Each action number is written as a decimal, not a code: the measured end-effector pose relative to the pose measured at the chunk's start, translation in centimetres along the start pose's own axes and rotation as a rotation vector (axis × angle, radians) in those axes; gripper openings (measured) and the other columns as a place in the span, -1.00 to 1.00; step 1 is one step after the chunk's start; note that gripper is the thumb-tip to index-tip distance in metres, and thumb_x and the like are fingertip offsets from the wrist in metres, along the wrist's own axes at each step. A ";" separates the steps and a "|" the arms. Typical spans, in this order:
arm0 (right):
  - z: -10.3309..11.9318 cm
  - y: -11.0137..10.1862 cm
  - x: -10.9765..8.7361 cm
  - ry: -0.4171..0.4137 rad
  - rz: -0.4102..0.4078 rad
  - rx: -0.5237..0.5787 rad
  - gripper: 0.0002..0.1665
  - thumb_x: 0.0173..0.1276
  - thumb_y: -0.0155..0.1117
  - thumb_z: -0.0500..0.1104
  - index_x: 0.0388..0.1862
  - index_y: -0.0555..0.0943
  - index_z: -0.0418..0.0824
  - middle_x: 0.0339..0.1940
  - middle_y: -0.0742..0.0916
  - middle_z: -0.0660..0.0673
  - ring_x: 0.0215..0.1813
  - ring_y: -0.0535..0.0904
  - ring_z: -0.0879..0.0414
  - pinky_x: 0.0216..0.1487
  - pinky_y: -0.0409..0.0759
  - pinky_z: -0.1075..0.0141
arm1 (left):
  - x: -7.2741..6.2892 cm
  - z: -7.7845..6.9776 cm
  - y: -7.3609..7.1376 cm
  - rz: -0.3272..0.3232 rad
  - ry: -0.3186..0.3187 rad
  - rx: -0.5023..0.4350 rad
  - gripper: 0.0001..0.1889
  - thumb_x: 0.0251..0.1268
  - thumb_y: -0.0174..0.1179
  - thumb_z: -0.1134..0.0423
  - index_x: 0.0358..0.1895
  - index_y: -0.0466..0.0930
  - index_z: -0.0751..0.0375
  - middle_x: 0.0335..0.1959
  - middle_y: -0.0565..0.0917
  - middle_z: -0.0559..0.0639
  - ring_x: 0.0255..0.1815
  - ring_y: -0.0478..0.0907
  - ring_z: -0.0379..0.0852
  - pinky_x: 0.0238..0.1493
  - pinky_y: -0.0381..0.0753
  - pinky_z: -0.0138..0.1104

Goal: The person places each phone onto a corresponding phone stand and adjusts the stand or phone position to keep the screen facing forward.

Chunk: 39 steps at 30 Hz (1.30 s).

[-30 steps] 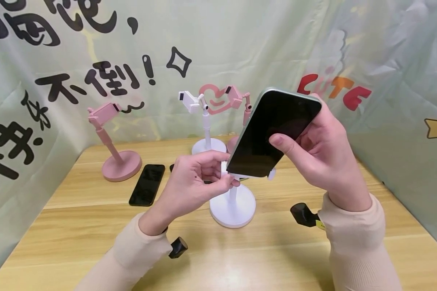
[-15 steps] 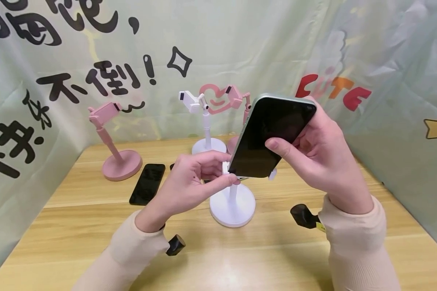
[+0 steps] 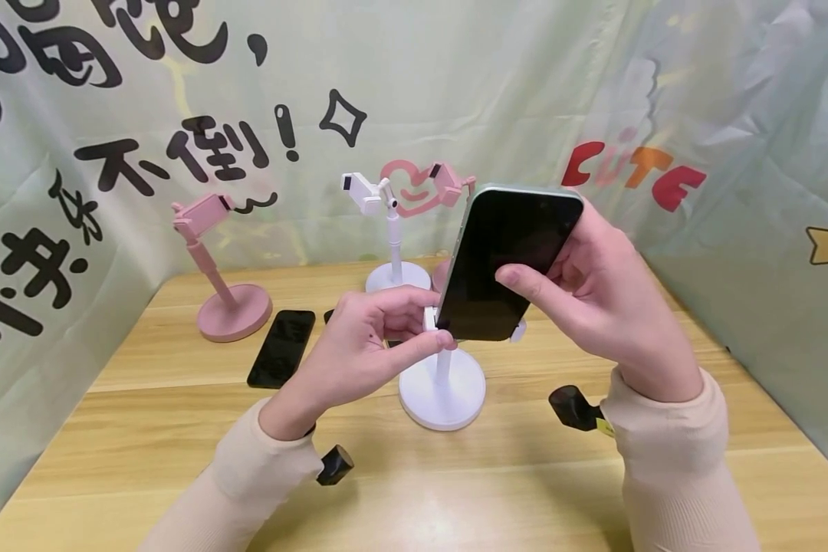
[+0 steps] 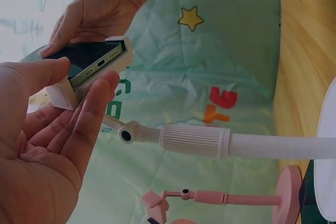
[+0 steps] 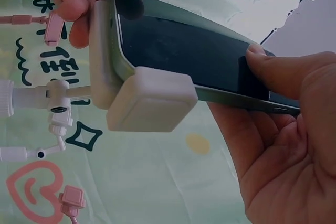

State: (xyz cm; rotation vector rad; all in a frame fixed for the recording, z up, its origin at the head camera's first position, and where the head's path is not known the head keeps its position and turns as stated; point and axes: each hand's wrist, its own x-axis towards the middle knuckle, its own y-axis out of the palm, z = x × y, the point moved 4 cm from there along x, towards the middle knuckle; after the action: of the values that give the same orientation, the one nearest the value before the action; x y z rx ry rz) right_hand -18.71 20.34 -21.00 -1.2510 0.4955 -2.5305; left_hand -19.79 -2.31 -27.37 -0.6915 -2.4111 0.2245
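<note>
My right hand (image 3: pixel 607 307) holds a black-screened smartphone (image 3: pixel 479 268) with a pale green edge, thumb on the screen and fingers behind. The phone leans back over a white phone stand (image 3: pixel 443 391). In the right wrist view the phone's lower end lies between the arms of the stand's clamp (image 5: pixel 152 100). My left hand (image 3: pixel 359 353) pinches the clamp's left side between thumb and fingers. In the left wrist view the phone's charging-port end (image 4: pixel 101 63) faces the left fingertips. From the head view, the phone hides most of the clamp.
At the back left stands a pink phone stand (image 3: pixel 231 310), and another white stand (image 3: pixel 395 272) is behind my left hand. A second pink stand (image 3: pixel 447 184) is partly hidden by the phone. A black phone (image 3: pixel 283 349) lies flat on the wooden table (image 3: pixel 455 491). Printed cloth surrounds the table.
The right hand has brought the phone a little left and lower, and the phone now stands more upright over the clamp. My left hand stays on the clamp.
</note>
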 end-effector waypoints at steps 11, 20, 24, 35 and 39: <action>0.0 0.4 0.2 0.025 0.038 0.074 -0.40 0.33 0.43 -0.56 0.32 0.46 -0.50 -0.04 0.79 -0.16 -0.27 0.80 0.09 -0.27 0.78 0.37 | 0.0 0.2 -0.1 -0.001 0.011 -0.005 -0.71 0.29 0.43 0.56 0.06 0.69 0.47 -0.32 0.86 0.24 -0.32 0.85 -0.09 -0.20 0.84 -0.22; 0.0 0.7 0.4 0.048 0.063 0.126 -0.46 0.37 0.41 -0.54 0.30 0.50 -0.45 -0.06 0.80 -0.17 -0.29 0.79 0.07 -0.28 0.77 0.36 | 0.0 -0.1 -0.1 -0.013 0.004 0.000 -0.70 0.28 0.43 0.56 0.07 0.68 0.47 -0.33 0.86 0.24 -0.32 0.86 -0.08 -0.20 0.84 -0.23; 0.0 0.8 0.4 0.056 0.073 0.140 -0.48 0.38 0.40 -0.53 0.29 0.52 -0.42 -0.06 0.81 -0.16 -0.26 0.81 0.06 -0.24 0.79 0.35 | 0.0 -0.1 -0.1 -0.016 0.002 0.002 -0.70 0.28 0.43 0.56 0.06 0.68 0.47 -0.33 0.86 0.22 -0.32 0.86 -0.09 -0.21 0.84 -0.23; -0.3 1.0 0.3 0.118 0.093 0.121 -0.52 0.41 0.41 -0.50 0.26 0.54 -0.38 -0.04 0.81 -0.16 -0.23 0.82 0.05 -0.23 0.80 0.34 | 0.0 0.0 -0.2 -0.039 -0.010 0.044 -0.71 0.27 0.45 0.52 0.04 0.70 0.43 -0.38 0.84 0.16 -0.40 0.81 -0.13 -0.29 0.80 -0.26; -0.2 1.0 0.4 0.110 0.061 0.038 -0.47 0.36 0.46 -0.49 0.28 0.57 -0.35 -0.09 0.84 -0.10 -0.30 0.83 0.09 -0.33 0.77 0.35 | 0.0 0.2 -0.3 -0.043 -0.016 0.079 -0.73 0.28 0.46 0.50 0.02 0.71 0.39 -0.39 0.83 0.11 -0.42 0.80 -0.14 -0.31 0.78 -0.29</action>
State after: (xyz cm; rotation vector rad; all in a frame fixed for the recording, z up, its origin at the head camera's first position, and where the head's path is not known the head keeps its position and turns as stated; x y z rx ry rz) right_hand -18.99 19.29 -21.22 -1.0714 0.4992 -2.5551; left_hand -20.01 -2.62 -27.42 -0.6038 -2.4158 0.3076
